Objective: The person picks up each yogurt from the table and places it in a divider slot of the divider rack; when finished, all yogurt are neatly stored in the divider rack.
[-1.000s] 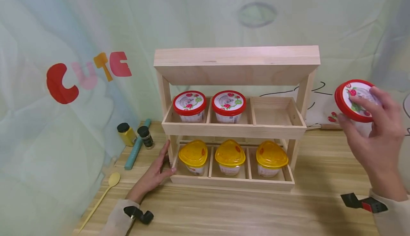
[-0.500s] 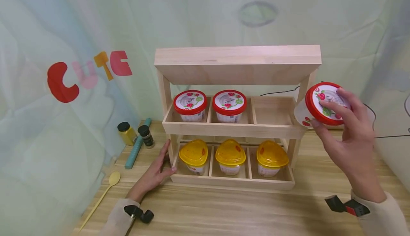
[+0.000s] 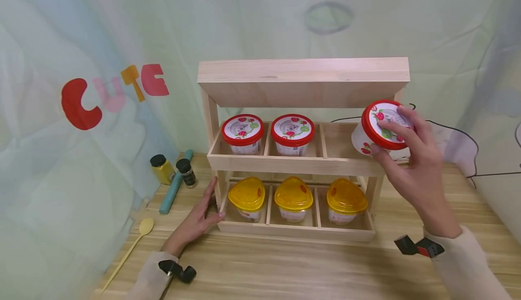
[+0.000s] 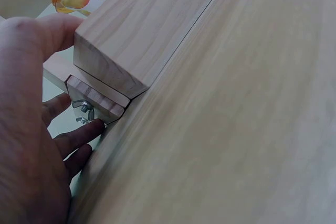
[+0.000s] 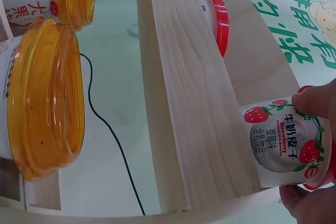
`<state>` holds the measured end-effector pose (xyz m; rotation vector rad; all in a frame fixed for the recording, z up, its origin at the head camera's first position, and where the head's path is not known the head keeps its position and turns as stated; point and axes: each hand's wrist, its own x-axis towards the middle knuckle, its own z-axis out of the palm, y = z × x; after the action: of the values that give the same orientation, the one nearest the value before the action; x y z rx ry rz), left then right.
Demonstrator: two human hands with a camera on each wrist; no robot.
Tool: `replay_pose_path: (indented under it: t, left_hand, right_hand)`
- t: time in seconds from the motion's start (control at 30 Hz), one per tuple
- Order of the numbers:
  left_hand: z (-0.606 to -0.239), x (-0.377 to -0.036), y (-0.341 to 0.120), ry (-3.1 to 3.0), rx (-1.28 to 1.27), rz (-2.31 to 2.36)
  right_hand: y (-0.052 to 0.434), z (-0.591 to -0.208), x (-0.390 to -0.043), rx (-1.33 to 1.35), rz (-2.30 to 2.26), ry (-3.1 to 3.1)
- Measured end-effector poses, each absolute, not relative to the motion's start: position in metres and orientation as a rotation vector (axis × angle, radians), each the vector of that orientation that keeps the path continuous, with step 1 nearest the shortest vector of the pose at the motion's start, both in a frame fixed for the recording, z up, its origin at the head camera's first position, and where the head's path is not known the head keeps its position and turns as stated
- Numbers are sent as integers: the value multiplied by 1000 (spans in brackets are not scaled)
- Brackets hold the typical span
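A two-tier wooden display rack (image 3: pixel 297 166) stands on the table. My right hand (image 3: pixel 419 173) grips a white strawberry milk drink cup (image 3: pixel 361 140) by its red lid, tilted at the upper tier's right compartment; the right wrist view shows the cup (image 5: pixel 281 142) just behind the tray's front board. My left hand (image 3: pixel 198 221) holds the rack's lower left corner, thumb at the front edge, fingers along the side. Matching red-lidded cups, one (image 3: pixel 243 132) left and one (image 3: pixel 292 133) middle, fill the other upper compartments. Three yellow-lidded cups (image 3: pixel 293 196) sit in the lower tier.
Left of the rack are a yellow jar (image 3: pixel 161 169) with a black lid, a dark jar (image 3: pixel 186 173), a teal stick (image 3: pixel 172 193) and a yellow spoon (image 3: pixel 134 245). The sloped top board (image 3: pixel 303 76) overhangs the upper tier. A printed curtain (image 3: pixel 260 19) hangs behind.
My right hand has brought the strawberry cup leftward from beside the rack to the upper right compartment. My left hand stays at the rack's lower left corner.
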<state>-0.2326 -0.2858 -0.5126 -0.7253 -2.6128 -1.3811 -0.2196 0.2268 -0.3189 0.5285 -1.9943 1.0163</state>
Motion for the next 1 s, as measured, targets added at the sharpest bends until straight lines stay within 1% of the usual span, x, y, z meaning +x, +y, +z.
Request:
replay_pose_path:
  t: [0.5, 1.0]
  left_hand:
    - [-513, -233, -286, -2600, -746, -1363]
    - [-512, -233, -286, -2614, -729, -1354]
  right_hand:
    - [205, -317, -239, 573, 967, -2222]
    - [204, -307, -244, 514, 926, -2453]
